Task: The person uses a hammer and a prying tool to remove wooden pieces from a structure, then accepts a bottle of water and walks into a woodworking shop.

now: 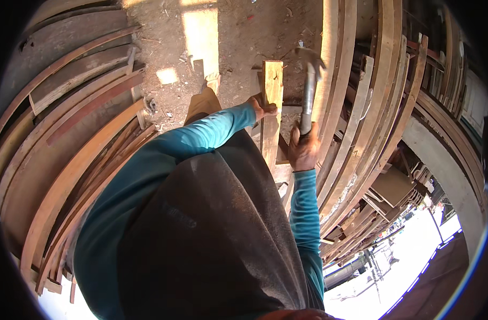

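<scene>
Board (272, 88) gripped by our left hand (262, 109) (the nearer one) runs lengthwise away from us, left of the hammer (309, 95) clenched in our right hand (304, 149).

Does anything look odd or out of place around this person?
Two things stand out: small scraps litter the dirt floor, looking untidy, and one plank in the stack at right has white blotches its neighbours mostly lack; I can't tell what they are. The hammer in the right hand and board under the left hand look fine.
</scene>
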`<state>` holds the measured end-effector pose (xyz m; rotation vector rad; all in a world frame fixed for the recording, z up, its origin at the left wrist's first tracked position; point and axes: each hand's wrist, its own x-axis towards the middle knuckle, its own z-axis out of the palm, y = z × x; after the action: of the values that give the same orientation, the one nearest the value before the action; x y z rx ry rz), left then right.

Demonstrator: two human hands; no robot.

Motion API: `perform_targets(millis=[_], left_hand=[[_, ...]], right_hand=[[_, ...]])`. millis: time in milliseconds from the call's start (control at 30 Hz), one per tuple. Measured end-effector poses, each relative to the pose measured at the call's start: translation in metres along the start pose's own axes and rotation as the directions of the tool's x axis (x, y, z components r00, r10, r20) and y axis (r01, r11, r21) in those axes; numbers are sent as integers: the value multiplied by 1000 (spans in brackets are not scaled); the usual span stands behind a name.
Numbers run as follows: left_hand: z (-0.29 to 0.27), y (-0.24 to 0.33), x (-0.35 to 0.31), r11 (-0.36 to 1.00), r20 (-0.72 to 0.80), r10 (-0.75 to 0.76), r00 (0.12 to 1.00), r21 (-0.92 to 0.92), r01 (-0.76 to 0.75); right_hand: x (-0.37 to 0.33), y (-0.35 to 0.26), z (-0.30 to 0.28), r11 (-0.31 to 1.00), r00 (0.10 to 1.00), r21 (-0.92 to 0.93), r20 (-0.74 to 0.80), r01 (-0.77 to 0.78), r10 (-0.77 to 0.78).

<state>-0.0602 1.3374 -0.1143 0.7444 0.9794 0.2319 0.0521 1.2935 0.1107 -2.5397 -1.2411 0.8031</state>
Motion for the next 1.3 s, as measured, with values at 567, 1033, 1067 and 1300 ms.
perform_targets(millis=[567,1033,1067,1300], left_hand=[[-12,-11,-26,527,549,-38,835,-699,483],[-11,-28,-11,372,235,-204,950,-879,298],[-14,-32,-7,374,236,-210,949,-877,300],[-18,-42,-4,373,398,-183,899,-818,438]], right_hand=[[-52,12,35,632,923,730,-7,-259,385],[-72,21,35,777,941,536,121,-331,317],[-77,22,37,804,954,519,90,-290,286],[-95,23,48,756,930,546,149,-360,335]])
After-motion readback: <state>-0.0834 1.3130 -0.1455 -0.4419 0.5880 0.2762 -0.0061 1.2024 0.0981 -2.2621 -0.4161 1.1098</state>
